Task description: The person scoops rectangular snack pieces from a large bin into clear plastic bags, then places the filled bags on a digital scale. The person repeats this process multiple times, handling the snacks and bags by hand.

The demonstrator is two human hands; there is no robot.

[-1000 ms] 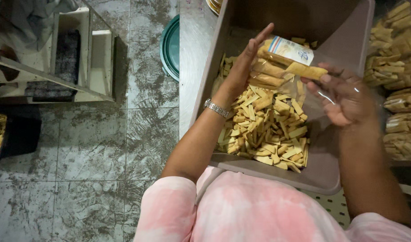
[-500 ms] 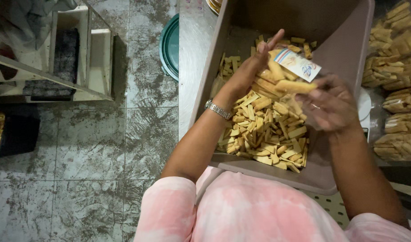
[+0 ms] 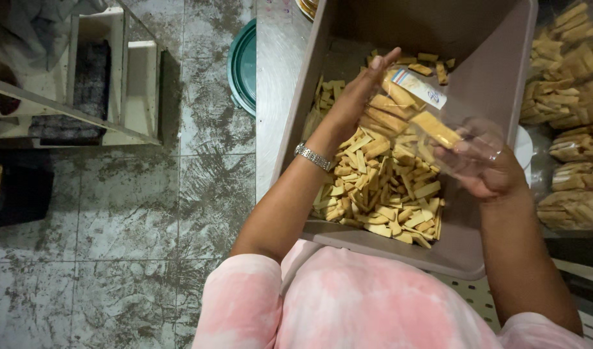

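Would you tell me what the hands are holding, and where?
Both hold a clear plastic bag of tan snack sticks: left hand at its side, right hand at its open end.

Green round lid (image 3: 243, 64) on grey floor (image 3: 135, 213), white shelf rack (image 3: 83, 84), stacked filled snack bags (image 3: 574, 123).
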